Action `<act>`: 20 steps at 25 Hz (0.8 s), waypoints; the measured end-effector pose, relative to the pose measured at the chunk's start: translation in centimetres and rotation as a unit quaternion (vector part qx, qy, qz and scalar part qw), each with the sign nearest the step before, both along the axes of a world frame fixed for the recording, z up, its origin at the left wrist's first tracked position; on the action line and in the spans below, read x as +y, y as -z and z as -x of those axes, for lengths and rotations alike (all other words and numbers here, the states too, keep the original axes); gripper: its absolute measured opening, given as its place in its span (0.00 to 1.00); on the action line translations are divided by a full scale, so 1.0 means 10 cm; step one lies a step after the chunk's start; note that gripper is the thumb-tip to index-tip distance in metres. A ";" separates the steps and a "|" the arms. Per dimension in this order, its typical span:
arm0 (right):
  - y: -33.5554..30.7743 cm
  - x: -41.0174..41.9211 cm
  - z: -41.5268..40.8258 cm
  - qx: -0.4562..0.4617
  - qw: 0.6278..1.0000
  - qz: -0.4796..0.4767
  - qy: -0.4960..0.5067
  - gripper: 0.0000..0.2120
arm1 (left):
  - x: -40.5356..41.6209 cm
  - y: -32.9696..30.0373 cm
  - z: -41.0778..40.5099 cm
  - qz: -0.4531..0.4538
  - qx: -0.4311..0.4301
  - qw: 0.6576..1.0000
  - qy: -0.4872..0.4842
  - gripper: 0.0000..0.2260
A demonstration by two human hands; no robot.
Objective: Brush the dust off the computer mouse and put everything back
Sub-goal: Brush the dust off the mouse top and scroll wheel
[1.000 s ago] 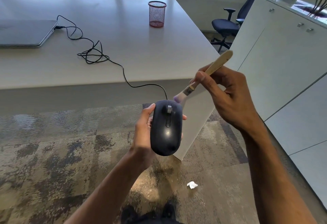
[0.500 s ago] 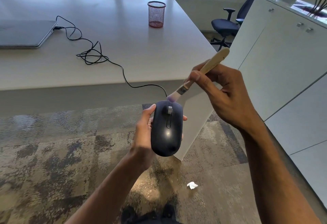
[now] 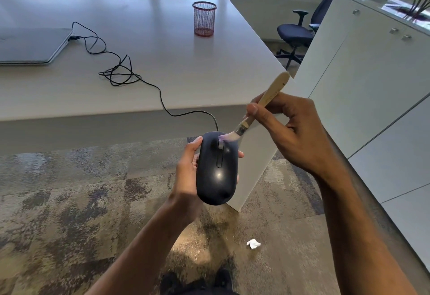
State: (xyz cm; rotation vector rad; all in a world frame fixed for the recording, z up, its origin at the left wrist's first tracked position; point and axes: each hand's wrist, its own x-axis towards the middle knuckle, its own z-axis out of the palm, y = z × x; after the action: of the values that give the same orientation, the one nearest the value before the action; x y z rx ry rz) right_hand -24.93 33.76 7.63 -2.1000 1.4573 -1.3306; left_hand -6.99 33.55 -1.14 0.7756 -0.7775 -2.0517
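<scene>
The mouse (image 3: 217,169) is clasped face-up off the desk (image 3: 162,61) by the left hand (image 3: 186,171), so bristles of the brush (image 3: 256,113), pinched in the right hand (image 3: 293,129), can reach its wheel (image 3: 220,144).

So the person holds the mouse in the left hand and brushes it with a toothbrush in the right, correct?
Not quite: the head view shows a small wooden-handled paintbrush, not a toothbrush, in the right hand. The left hand does hold the mouse.
</scene>
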 end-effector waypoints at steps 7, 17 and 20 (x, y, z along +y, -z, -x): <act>0.12 0.04 -0.06 -0.059 0.997 0.021 0.055 0.08 | 0.01 -0.03 -0.01 0.002 0.012 1.000 -0.008 0.33; 0.24 0.07 -0.03 -0.072 0.985 0.023 0.156 0.07 | 0.01 -0.01 -0.03 0.009 0.021 1.000 -0.009 0.34; 0.21 0.09 -0.06 -0.084 0.980 0.055 0.170 0.08 | 0.00 0.02 -0.04 0.018 0.025 1.000 -0.005 0.33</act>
State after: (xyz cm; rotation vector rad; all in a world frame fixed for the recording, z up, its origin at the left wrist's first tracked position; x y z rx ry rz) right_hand -24.30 34.61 5.55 -1.7994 1.7604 -1.7010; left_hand -6.61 33.59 -1.36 0.7047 -0.7801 -2.0339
